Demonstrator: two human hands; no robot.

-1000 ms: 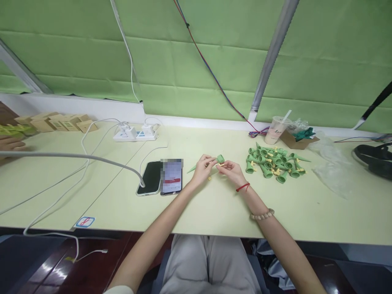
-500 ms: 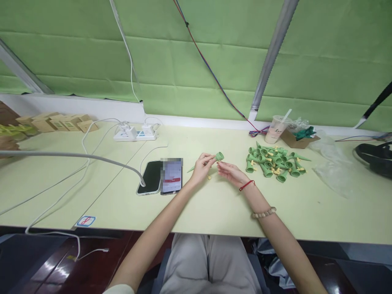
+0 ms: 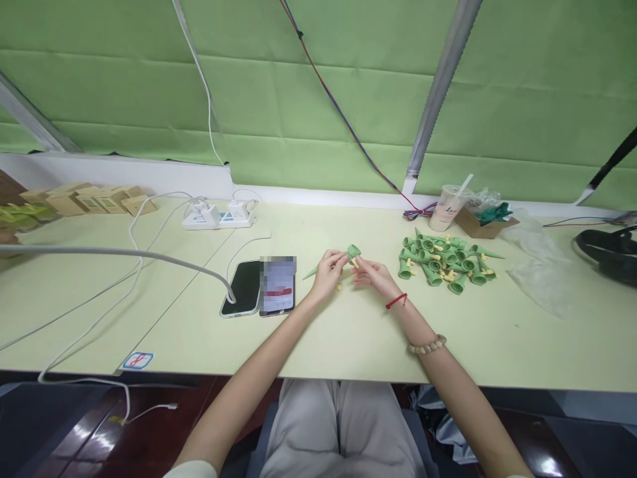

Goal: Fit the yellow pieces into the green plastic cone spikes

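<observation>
Over the middle of the table, my left hand [image 3: 328,273] is closed around a green cone-shaped piece [image 3: 353,251], its wide mouth showing past the fingers. A thin green tip [image 3: 309,273] sticks out on the other side of that hand; whether it is the same piece, I cannot tell. The thumb and finger of my right hand [image 3: 374,275] pinch a small yellow piece [image 3: 354,263] against the cone's mouth, its other fingers loosely spread. Below the left hand lies another small yellow piece [image 3: 339,287]. To the right is a pile of green cones [image 3: 442,260] with yellow bits among them.
Two phones [image 3: 277,289] [image 3: 243,287] lie left of my hands, with a grey cable over one. Behind are a power strip [image 3: 219,219] and small boxes [image 3: 102,198]. A drink cup [image 3: 446,209], an open carton [image 3: 482,226] and clear plastic bags [image 3: 542,285] are at the right.
My right hand has come up closer to the cone's mouth, bringing the yellow piece against it. The cone has tilted slightly in my left hand, which has hardly moved.
</observation>
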